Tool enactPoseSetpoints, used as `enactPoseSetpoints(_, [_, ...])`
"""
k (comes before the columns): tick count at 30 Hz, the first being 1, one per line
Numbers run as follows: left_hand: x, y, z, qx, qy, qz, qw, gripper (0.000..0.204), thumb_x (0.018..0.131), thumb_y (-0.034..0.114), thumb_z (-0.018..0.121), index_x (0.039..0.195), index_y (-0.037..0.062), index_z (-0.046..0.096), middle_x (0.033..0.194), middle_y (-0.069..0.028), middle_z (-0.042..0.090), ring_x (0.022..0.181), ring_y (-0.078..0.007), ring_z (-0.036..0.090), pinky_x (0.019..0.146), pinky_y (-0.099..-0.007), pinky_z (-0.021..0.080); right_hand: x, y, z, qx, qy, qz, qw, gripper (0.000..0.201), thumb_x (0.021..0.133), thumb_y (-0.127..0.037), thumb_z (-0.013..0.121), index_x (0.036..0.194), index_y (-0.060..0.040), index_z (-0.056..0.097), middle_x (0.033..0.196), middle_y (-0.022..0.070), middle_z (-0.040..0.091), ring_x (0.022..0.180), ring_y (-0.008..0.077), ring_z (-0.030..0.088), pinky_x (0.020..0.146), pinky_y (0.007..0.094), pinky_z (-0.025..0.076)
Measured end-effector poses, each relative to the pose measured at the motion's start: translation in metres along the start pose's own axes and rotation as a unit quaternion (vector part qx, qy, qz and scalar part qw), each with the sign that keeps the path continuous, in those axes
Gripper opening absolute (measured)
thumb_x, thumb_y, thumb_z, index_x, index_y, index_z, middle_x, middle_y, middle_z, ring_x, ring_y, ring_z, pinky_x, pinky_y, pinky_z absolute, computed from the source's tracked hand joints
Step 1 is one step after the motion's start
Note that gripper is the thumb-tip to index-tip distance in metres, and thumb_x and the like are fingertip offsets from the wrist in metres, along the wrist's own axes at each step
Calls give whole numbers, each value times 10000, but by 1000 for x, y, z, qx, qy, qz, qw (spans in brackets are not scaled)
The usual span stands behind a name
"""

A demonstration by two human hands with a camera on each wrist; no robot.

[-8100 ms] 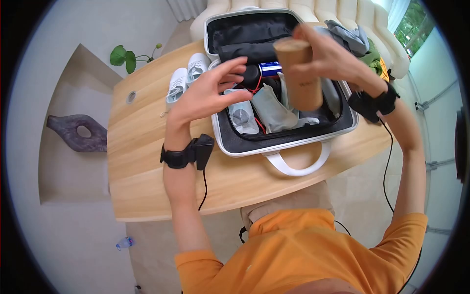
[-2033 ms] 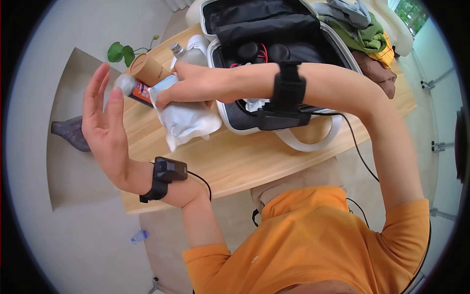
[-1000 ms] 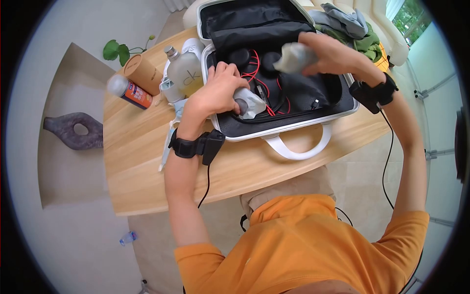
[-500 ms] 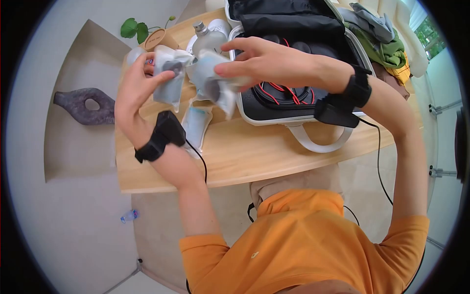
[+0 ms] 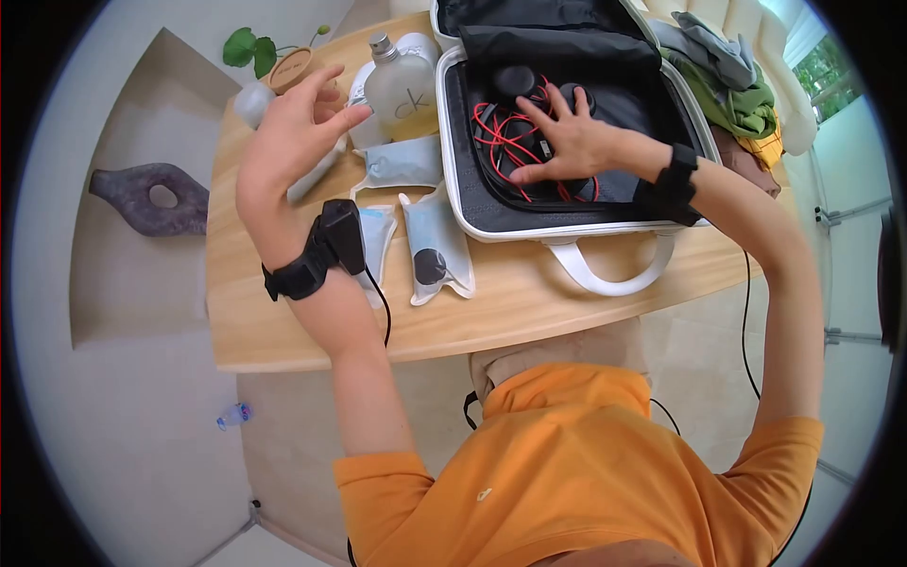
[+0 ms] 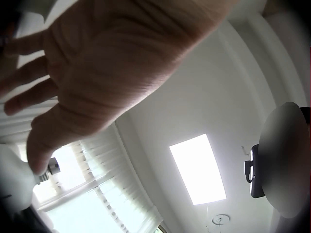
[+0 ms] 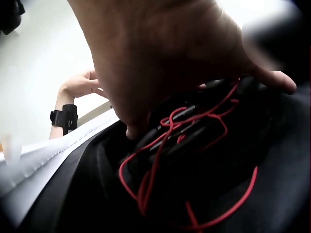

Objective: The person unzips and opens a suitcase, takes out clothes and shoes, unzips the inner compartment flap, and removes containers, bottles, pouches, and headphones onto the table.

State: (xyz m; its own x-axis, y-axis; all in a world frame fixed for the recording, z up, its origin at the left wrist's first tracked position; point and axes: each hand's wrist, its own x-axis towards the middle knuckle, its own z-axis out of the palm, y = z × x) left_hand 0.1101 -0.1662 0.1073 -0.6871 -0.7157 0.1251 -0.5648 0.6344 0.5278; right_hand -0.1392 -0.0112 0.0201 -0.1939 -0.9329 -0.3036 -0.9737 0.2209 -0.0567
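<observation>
The right hand (image 5: 576,146) is spread over the open suitcase (image 5: 458,180), its fingers over black headphones (image 5: 515,81) and a tangled red cable (image 5: 501,132). In the right wrist view the red cable (image 7: 170,124) lies below that hand (image 7: 155,58); whether the fingers touch it cannot be told. Raised at the left, the left hand (image 5: 293,132) has relaxed fingers and holds nothing; the left wrist view shows its bare palm (image 6: 102,68). Beside the suitcase stands a glass bottle (image 5: 402,94), with wrapped packets (image 5: 439,250) on the table near it.
A round-lidded brown tube (image 5: 290,68) and a white-capped container (image 5: 253,104) stand at the table's back left. Folded clothes (image 5: 742,99) are piled right of the suitcase. Its white handle (image 5: 614,274) lies toward the front table edge. A carved ornament (image 5: 151,198) sits in the wall niche.
Both hands have let go of the wrapped packets, which now lie on the table left of the suitcase. The right hand has moved right, over the cable; the left remains raised at the left.
</observation>
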Motion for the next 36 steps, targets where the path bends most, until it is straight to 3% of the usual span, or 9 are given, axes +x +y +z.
enactPoseSetpoints(3, [-6, 11, -2, -26, 0, 0, 1000, 600, 748, 308, 682, 1231, 22, 468, 1038, -174, 594, 831, -212, 612, 732, -309, 478, -3, -20, 0, 0, -61, 6, 998, 1080, 609, -774, 521, 1412, -184, 103, 1410, 299, 74, 1221, 607, -37, 1004, 620, 144])
enactPoseSetpoints(9, [-14, 14, -6, -68, 6, 34, 997, 575, 748, 261, 694, 1225, 25, 476, 987, -161, 605, 777, -186, 592, 669, -284, 468, -2, -25, -5, -62, -66, -70, 993, 851, 659, -423, 632, 1365, -121, 266, 1267, 269, 329, 1211, 613, 91, 878, 594, 400])
enactPoseSetpoints(12, [-23, 17, -11, -44, 40, 34, 998, 572, 747, 262, 697, 1225, 37, 479, 968, -145, 609, 792, -181, 589, 670, -281, 465, -5, -11, 1, -47, -17, -135, 990, 721, 577, -182, 614, 1249, -36, 398, 1134, 226, 424, 1125, 445, 372, 795, 493, 480])
enactPoseSetpoints(17, [-38, 25, -19, -52, 62, 32, 996, 551, 754, 246, 694, 1225, 52, 484, 995, -131, 604, 815, -170, 576, 697, -280, 464, -20, 5, 1, -16, -20, -138, 990, 644, 577, -97, 586, 1199, -6, 443, 1061, 208, 476, 1005, 367, 486, 763, 423, 464])
enactPoseSetpoints(23, [-45, 24, -23, -78, 73, 73, 992, 530, 757, 209, 694, 1225, 73, 487, 1009, -117, 597, 788, -163, 563, 697, -277, 458, -30, 29, -41, 283, -148, -118, 940, 627, 524, 51, 478, 1150, 20, 498, 818, 82, 571, 770, 198, 561, 602, 275, 427])
enactPoseSetpoints(25, [-48, 24, -24, -96, 79, 70, 990, 530, 754, 201, 698, 1225, 80, 488, 1008, -116, 597, 780, -163, 562, 698, -278, 457, -52, 19, -75, 269, -106, -29, 957, 647, 504, 67, 451, 1148, 28, 507, 802, 34, 536, 741, 134, 528, 554, 219, 382])
enactPoseSetpoints(28, [-51, 30, -29, -84, 124, 51, 987, 556, 779, 154, 664, 1272, 62, 423, 1037, -111, 599, 827, -166, 586, 713, -261, 459, -107, 8, -128, 520, -6, -45, 853, 604, 535, 70, 440, 1129, 16, 531, 873, 45, 545, 730, 132, 539, 527, 203, 403])
enactPoseSetpoints(32, [-65, 40, -42, -231, 393, 159, 876, 496, 796, 22, 550, 1241, -46, 341, 1066, -205, 571, 912, -267, 598, 747, -302, 485, -127, 15, -137, 643, 134, -124, 744, 420, 739, 103, 406, 1121, -23, 526, 998, 100, 573, 747, 148, 565, 590, 176, 497])
enactPoseSetpoints(36, [-90, 19, -60, -303, 548, 246, 740, 396, 748, -69, 468, 1126, -103, 352, 1052, -337, 502, 890, -407, 574, 752, -425, 510, -131, 0, -131, 586, 196, -185, 764, 337, 745, 64, 456, 1058, -21, 548, 974, 108, 591, 757, 153, 585, 574, 201, 491])
